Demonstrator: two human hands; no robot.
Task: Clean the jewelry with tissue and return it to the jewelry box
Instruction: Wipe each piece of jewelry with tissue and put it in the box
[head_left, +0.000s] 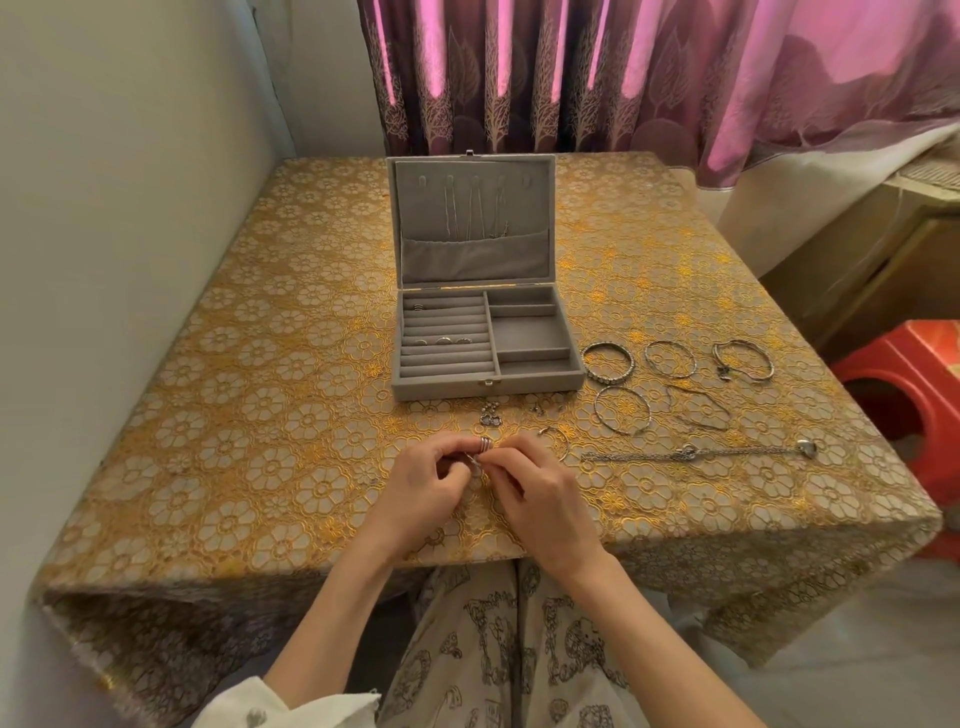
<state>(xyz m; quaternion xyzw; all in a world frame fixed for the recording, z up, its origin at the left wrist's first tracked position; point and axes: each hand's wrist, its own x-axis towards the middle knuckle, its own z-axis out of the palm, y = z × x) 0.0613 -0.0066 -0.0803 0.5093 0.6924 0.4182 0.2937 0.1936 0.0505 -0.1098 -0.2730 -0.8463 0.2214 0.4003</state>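
Near the tabletop's (218, 395) front edge, the left hand (415, 488) and right hand (540, 499) pinch a silver ring (483, 446) with curled fingers. The open jewelry box (483, 364) sits mid-tabletop; bangles (608, 361) lie toward the right edge.

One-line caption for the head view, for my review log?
Both hands hold silver rings above the gold tablecloth; open grey jewelry box behind, bracelets laid out to its right.

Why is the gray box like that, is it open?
Open. The box has its lid standing upright behind the tray, showing chains hanging inside.
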